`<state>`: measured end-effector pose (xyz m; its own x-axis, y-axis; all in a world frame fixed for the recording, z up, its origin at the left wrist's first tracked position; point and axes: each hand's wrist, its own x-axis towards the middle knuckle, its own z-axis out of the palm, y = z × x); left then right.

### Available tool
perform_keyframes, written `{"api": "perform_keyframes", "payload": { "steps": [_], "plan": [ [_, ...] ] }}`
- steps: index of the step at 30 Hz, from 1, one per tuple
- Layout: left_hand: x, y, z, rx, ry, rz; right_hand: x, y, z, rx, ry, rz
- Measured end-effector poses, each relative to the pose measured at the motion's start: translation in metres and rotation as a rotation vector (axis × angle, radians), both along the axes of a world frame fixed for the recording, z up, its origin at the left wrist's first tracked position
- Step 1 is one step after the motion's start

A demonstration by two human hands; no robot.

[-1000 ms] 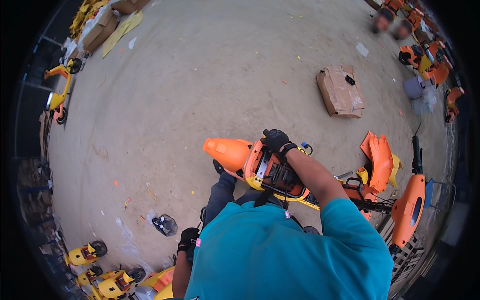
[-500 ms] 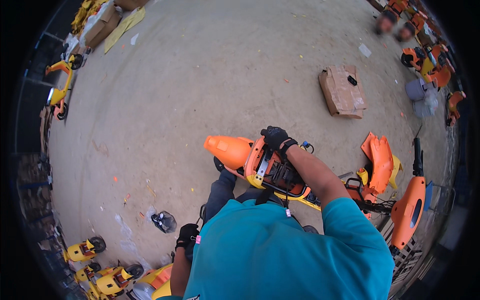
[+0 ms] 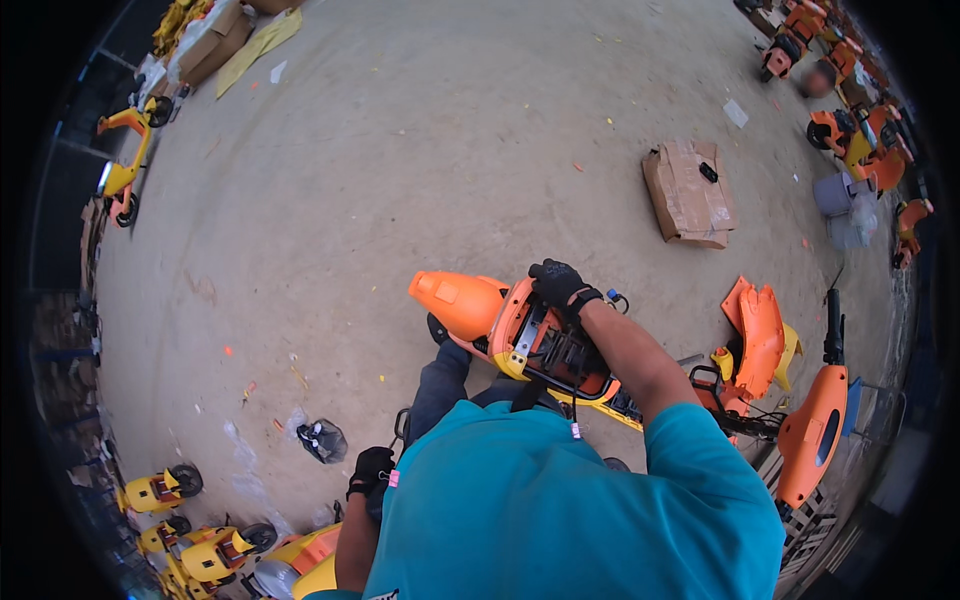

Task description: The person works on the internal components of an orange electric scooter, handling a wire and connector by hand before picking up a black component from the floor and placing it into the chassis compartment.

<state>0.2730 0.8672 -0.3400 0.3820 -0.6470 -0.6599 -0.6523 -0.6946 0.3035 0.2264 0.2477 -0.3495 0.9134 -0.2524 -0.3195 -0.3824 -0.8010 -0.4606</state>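
An orange and yellow scooter (image 3: 462, 304) stands across in front of me, its tail to the left and its handlebar with an orange cover (image 3: 812, 437) to the right. The seat area is uncovered, with black parts and wiring (image 3: 567, 356) inside the frame. My right hand (image 3: 556, 285), in a black glove, is closed over the far orange edge of this opening; its fingertips are partly hidden. Beside my left hip is my left hand (image 3: 373, 469), also gloved, near a pink clip (image 3: 394, 478). Its fingers are mostly hidden against my side.
A cardboard box (image 3: 690, 195) with a small black item on it lies beyond the scooter. Loose orange panels (image 3: 760, 340) are at the right. A black plastic bag (image 3: 323, 441) sits on the floor at left. Yellow scooters (image 3: 212, 555) crowd the lower left; others line the upper right.
The view has shifted slightly. My right hand has moved a little right and nearer along the scooter's edge. My left hand stays by my hip.
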Motion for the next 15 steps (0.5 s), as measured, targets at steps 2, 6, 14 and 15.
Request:
{"api": "perform_keyframes", "payload": {
  "steps": [2,6,14,15],
  "plan": [
    [0.001,0.006,-0.007,-0.01,0.011,0.0,0.002,0.006,0.008,0.037,0.078,-0.16],
    [0.002,0.004,-0.005,0.0,0.011,-0.017,0.001,0.008,-0.001,-0.104,0.068,-0.219],
    [-0.004,0.0,-0.006,0.059,0.021,0.015,0.003,0.006,0.014,-0.216,-0.086,0.255],
    [-0.003,0.0,-0.005,0.054,0.016,0.011,0.004,0.007,0.012,-0.182,-0.078,0.186]
  ]
}}
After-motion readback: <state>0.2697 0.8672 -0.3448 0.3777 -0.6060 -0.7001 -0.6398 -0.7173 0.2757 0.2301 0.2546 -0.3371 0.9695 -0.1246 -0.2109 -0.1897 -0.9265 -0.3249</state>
